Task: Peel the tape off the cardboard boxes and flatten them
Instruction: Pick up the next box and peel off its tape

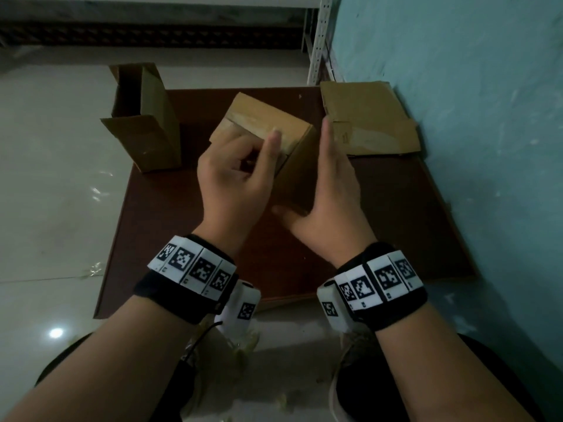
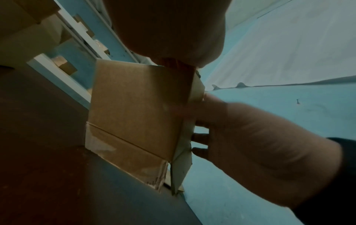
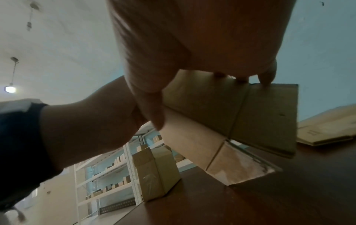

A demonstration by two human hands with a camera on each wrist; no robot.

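Observation:
A small cardboard box stands tilted on one lower edge in the middle of the brown table. A glossy strip of tape runs along its top seam, and more tape covers the bottom flaps. My left hand sits at the near top edge, thumb lying on the top face, fingers curled in at the tape's end. My right hand holds the box's right side, fingertips hooked over its far edge and thumb at the near lower corner.
An opened box stands upright at the table's back left. Flattened cardboard lies at the back right against the blue wall. A metal shelf post rises behind. Tape scraps lie on the floor.

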